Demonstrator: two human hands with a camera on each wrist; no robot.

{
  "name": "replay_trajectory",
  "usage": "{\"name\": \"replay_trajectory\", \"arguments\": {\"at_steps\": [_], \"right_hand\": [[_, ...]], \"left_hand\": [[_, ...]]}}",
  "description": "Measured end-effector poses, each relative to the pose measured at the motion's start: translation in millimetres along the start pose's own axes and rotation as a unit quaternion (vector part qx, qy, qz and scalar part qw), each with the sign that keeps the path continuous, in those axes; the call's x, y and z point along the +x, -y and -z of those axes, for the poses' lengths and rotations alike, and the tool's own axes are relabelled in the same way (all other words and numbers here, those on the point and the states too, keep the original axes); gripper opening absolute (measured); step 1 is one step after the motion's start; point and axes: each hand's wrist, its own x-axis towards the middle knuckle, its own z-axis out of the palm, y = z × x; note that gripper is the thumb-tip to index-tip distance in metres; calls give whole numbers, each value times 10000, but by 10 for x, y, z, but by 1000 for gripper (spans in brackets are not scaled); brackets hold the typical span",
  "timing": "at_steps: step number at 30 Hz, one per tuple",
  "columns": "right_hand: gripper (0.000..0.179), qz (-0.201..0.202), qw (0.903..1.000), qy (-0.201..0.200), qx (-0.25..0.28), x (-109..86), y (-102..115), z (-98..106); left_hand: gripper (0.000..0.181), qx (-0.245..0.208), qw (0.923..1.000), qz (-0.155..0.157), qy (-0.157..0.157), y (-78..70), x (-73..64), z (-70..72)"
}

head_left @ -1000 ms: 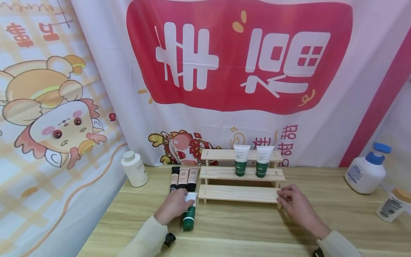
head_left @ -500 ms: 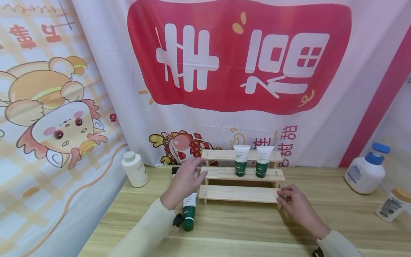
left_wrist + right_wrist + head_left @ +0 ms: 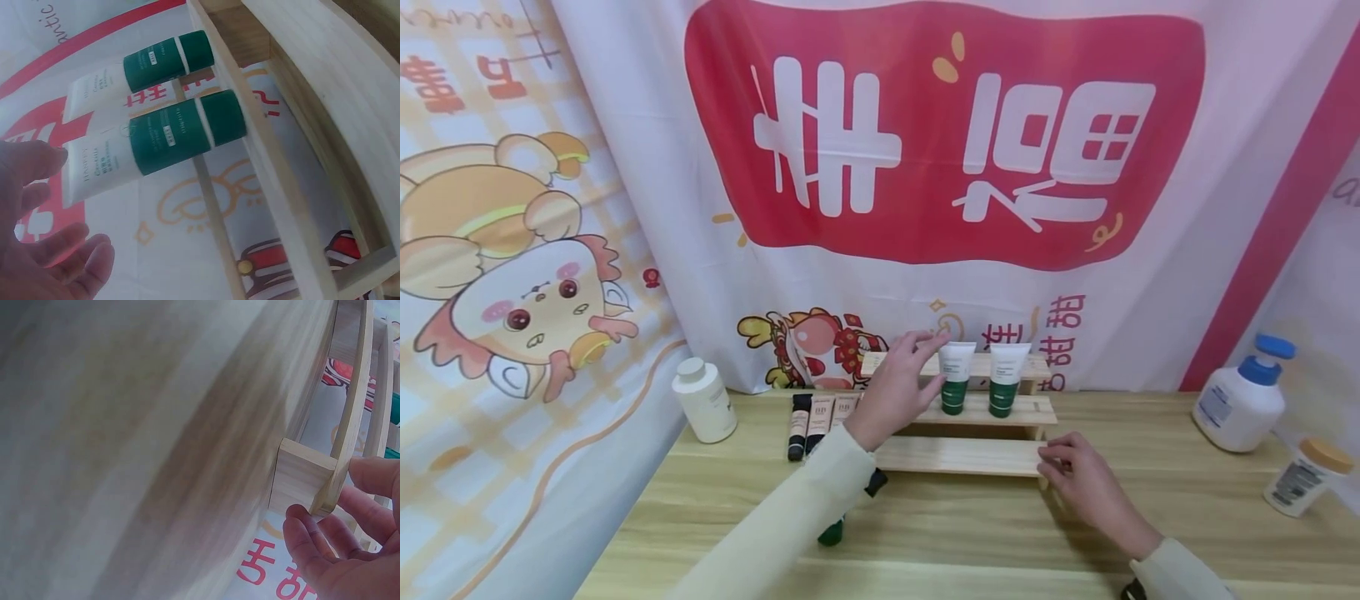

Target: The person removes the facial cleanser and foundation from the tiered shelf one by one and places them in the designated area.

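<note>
Two white-and-green squeeze tubes stand cap down on the middle step of a three-step wooden display rack (image 3: 962, 456). My left hand (image 3: 897, 392) is beside the left tube (image 3: 957, 379), fingers spread and apart from one another. In the left wrist view, a fingertip is right at that tube's white upper end, and nothing is gripped. The right tube (image 3: 1009, 379) stands a short gap away. At the rack's right end, my right hand (image 3: 1086, 483) pinches the lowest step, with the thumb above and fingers below in the right wrist view (image 3: 344, 550).
Several slim cosmetic tubes (image 3: 818, 425) lie left of the rack. A green-capped tube (image 3: 832, 533) lies in front, mostly hidden by my left sleeve. A white bottle (image 3: 704, 400) stands at left; a blue-topped pump bottle (image 3: 1240, 404) and an orange-lidded container (image 3: 1306, 479) stand at right.
My left hand has left the lying green-and-white tube and moved up and right, past the rack's left end, to the left standing tube. My right hand stays on the rack.
</note>
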Motion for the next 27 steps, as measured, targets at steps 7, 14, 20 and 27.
{"name": "replay_trajectory", "arguments": {"at_steps": [7, 14, 20, 27], "right_hand": [[20, 35, 10000, -8, 17, -5, 20, -1], [20, 53, 10000, -32, -15, 9, 19, -7], [21, -58, 10000, 60, -6, 23, 30, -15], [21, -133, 9999, 98, -17, 4, 23, 11]], "left_hand": [[61, -132, 9993, 340, 30, 21, -7, -167], [43, -472, 9968, 429, -488, -22, 53, -366], [36, -739, 9924, 270, -950, -15, -23, -348], [35, -1057, 9860, 196, -1277, 89, -211, -91]]}}
